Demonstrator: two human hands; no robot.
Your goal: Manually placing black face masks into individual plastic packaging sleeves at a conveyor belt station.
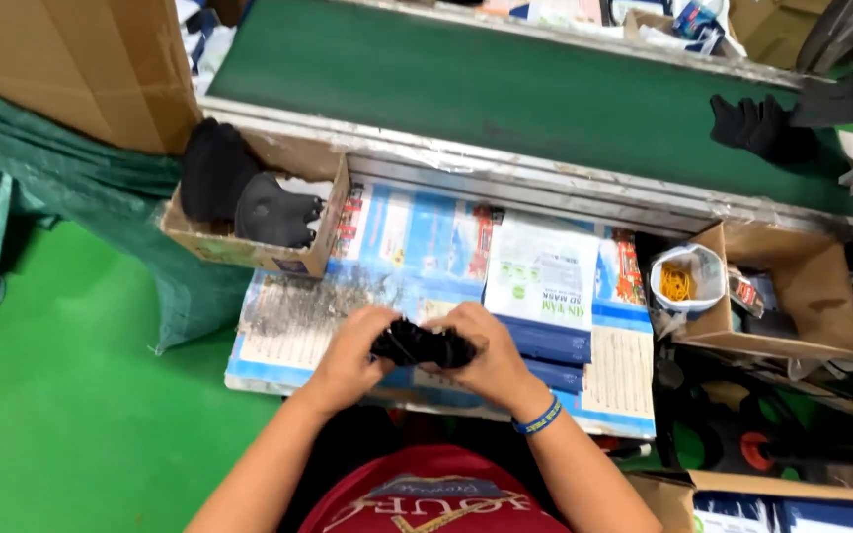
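Hands at lower centre: left hand (pixel 349 353) and right hand (pixel 491 357) both grip a black glove bundle (pixel 423 345), seemingly mid-fold; a firmer squeeze looks needed next.

Green conveyor belt (pixel 505 84) seen at top, black gloves (pixel 757 126) lying on it. Cardboard box (pixel 259 252) of black items at left; cup of rubber bands (pixel 688 279) boxed at right.
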